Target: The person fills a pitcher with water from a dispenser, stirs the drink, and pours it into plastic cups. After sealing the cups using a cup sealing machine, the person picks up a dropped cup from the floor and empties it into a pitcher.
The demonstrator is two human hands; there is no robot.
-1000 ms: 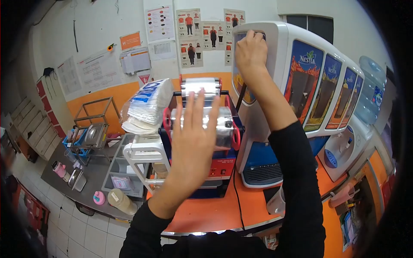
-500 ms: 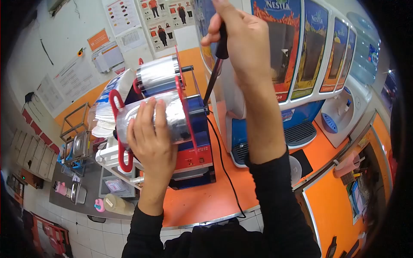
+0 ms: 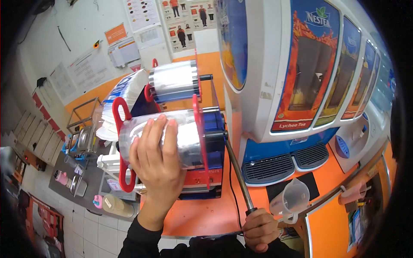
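Note:
My left hand (image 3: pixel 157 157) lies over the front roll of clear film (image 3: pixel 189 129), fingers stretched out along its surface. That roll sits between red end discs on a blue and red cup sealer machine (image 3: pixel 204 178). A second, shiny film roll (image 3: pixel 173 79) is mounted behind it. My right hand (image 3: pixel 260 228) is closed around the dark grip of the sealer's metal lever (image 3: pixel 239 174), low and near the counter's front edge. The lever slants down from the machine's right side. The part of the grip inside my fist is hidden.
A Nestea drink dispenser (image 3: pixel 263 86) stands right of the sealer. Before it are a clear measuring jug (image 3: pixel 292 198) and a black mat (image 3: pixel 312 184). A black cable (image 3: pixel 234 195) runs along the orange counter (image 3: pixel 189 217). Bottles (image 3: pixel 116 206) stand at left.
My right hand has swung the lever from high up down to near the counter edge. My left hand stays on the film roll. The view has shifted, showing the whole measuring jug.

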